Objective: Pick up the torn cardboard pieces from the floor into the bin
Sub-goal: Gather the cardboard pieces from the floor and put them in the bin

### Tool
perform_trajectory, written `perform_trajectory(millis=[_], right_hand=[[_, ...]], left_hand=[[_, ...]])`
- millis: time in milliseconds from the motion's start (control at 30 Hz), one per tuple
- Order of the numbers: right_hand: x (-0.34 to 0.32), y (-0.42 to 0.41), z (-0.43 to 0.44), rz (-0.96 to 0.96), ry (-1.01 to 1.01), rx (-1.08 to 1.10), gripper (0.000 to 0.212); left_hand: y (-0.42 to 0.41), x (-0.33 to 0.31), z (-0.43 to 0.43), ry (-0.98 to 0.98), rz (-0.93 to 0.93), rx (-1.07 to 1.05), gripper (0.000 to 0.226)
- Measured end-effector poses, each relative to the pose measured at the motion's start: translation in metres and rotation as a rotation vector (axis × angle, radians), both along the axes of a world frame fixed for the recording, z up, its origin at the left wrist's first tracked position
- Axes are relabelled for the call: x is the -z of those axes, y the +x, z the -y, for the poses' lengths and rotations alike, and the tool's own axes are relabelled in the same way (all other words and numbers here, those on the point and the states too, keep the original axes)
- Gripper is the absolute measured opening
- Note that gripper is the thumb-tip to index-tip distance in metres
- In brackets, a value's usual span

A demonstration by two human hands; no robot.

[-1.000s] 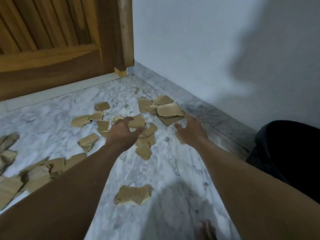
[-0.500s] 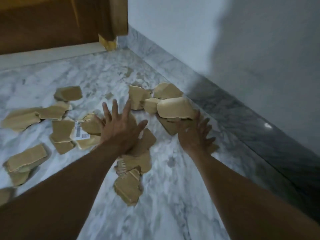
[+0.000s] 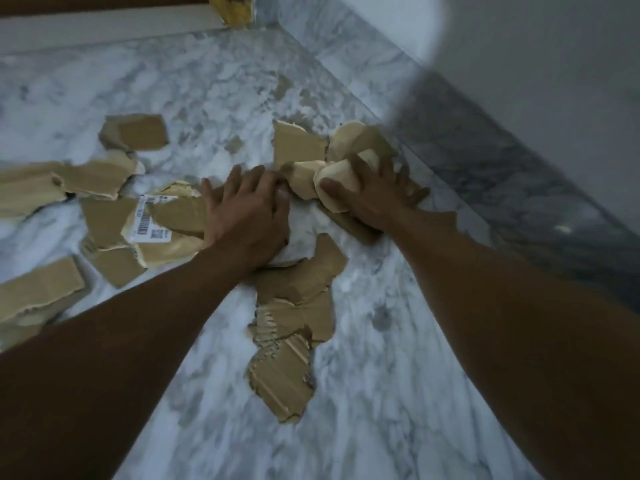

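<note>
Grey-veined marble floor [image 3: 381, 393] meets a white wall [image 3: 519, 64] beyond our fingertips. Torn cardboard pieces [image 3: 138, 133] lie strewn over it, mostly left of our left fingers, with one long corrugated piece [image 3: 280, 372] back between our forearms.

We are at the gathering step. Our left hand [image 3: 247, 216] lies flat, fingers straight and spread, pressing on brown pieces beside the labelled piece [image 3: 152, 220]. Our right hand [image 3: 374, 199] curls thumb and fingers round a pale piece [image 3: 337, 174] just off the left fingertips.

Half a second ago both hands hovered spread above the heap; now they have landed. Next, we judge, we should rake the heap together and lift. The bin is out of view.
</note>
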State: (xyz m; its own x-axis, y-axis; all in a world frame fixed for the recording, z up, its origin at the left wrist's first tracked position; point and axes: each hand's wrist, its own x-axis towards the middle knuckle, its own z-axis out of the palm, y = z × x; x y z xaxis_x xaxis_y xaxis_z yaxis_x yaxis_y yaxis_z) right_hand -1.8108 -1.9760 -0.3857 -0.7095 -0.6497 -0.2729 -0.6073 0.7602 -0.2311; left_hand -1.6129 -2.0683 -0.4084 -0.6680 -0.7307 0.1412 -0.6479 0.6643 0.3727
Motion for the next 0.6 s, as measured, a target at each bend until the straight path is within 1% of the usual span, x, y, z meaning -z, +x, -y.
perform_trajectory(millis=[67, 133, 233, 333, 367, 400, 433, 467, 500, 533, 567, 600], right_hand=[[0.001, 0.016, -0.011, -0.023, -0.026, -0.051, 0.089], [0.003, 0.031, -0.022, -0.045, -0.047, -0.103, 0.087], [0.007, 0.057, -0.038, -0.077, -0.096, -0.166, 0.084], [0.004, 0.075, -0.054, 0.011, -0.173, -0.258, 0.087], [0.001, 0.077, -0.06, 0.014, -0.188, -0.31, 0.089], [0.0, 0.077, -0.066, -0.027, -0.204, -0.35, 0.09], [-0.003, 0.076, -0.073, -0.098, -0.216, -0.345, 0.092], [-0.005, 0.075, -0.082, -0.183, -0.209, -0.266, 0.093], [-0.005, 0.071, -0.09, -0.25, -0.19, -0.123, 0.095], [-0.004, 0.067, -0.097, -0.245, -0.167, 0.05, 0.101], [-0.006, 0.064, -0.103, -0.164, -0.138, 0.205, 0.109], [-0.007, 0.063, -0.106, -0.063, -0.093, 0.294, 0.117]], left_hand=[[0.012, 0.0, -0.001, 0.012, -0.107, -0.051, 0.041], [0.021, -0.001, -0.005, 0.034, -0.145, -0.07, 0.049], [0.033, -0.001, -0.016, 0.021, -0.092, -0.039, 0.063], [0.048, -0.005, -0.025, -0.017, -0.079, 0.003, 0.064], [0.052, -0.007, -0.027, -0.029, -0.07, 0.01, 0.066], [0.056, -0.009, -0.029, -0.026, -0.063, 0.009, 0.068], [0.059, -0.012, -0.03, -0.015, -0.063, -0.001, 0.071], [0.06, -0.014, -0.03, 0.002, -0.069, -0.013, 0.073], [0.06, -0.017, -0.029, 0.02, -0.078, -0.028, 0.075], [0.058, -0.02, -0.027, 0.04, -0.088, -0.045, 0.076], [0.053, -0.022, -0.021, 0.069, -0.096, -0.059, 0.077], [0.045, -0.023, -0.013, 0.105, -0.091, -0.054, 0.075]])
